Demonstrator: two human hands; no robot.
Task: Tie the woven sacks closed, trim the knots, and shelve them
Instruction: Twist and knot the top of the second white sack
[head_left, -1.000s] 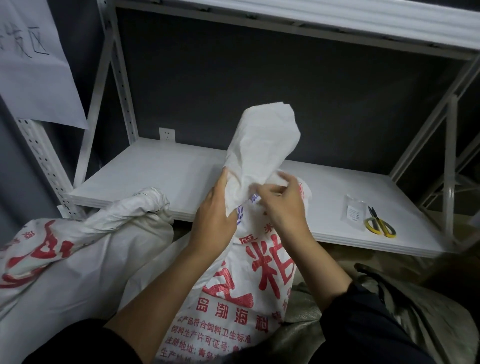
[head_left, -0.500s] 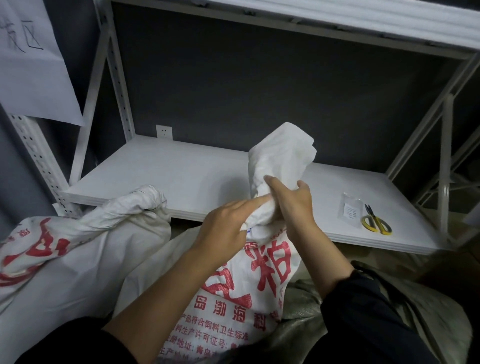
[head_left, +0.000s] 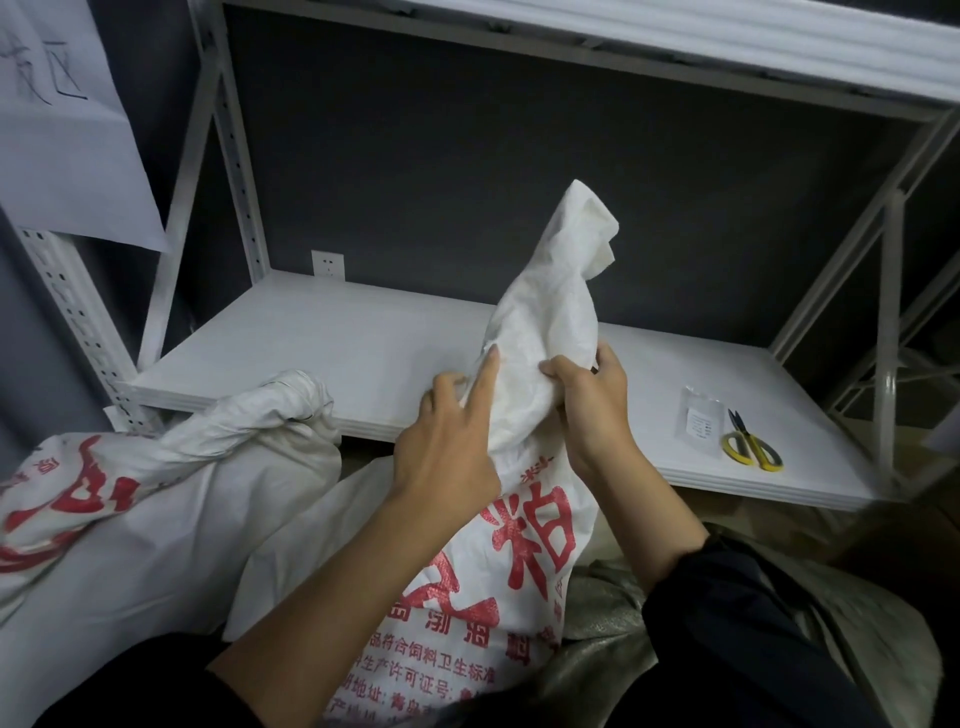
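A white woven sack (head_left: 519, 561) with red printed characters stands upright in front of me, its gathered neck (head_left: 550, 312) rising above both hands. My left hand (head_left: 447, 441) grips the neck from the left, its index finger stretched up along the fabric. My right hand (head_left: 592, 410) clasps the neck from the right. A second white sack (head_left: 156, 499) with red print lies on its side at the left, its mouth twisted. Yellow-handled scissors (head_left: 750, 444) rest on the white shelf (head_left: 322, 358) at the right.
A small clear packet (head_left: 701, 421) lies beside the scissors. White metal rack uprights (head_left: 228, 156) and an upper shelf (head_left: 675, 41) frame the bay. A paper sign (head_left: 57, 119) hangs at the upper left. Grey-green sacks (head_left: 613, 665) lie under my right arm.
The sack's neck has straightened and stands taller, leaning right. Both hands have regripped it, the right one shifting to its right side, and the left index finger now points up along the fabric.
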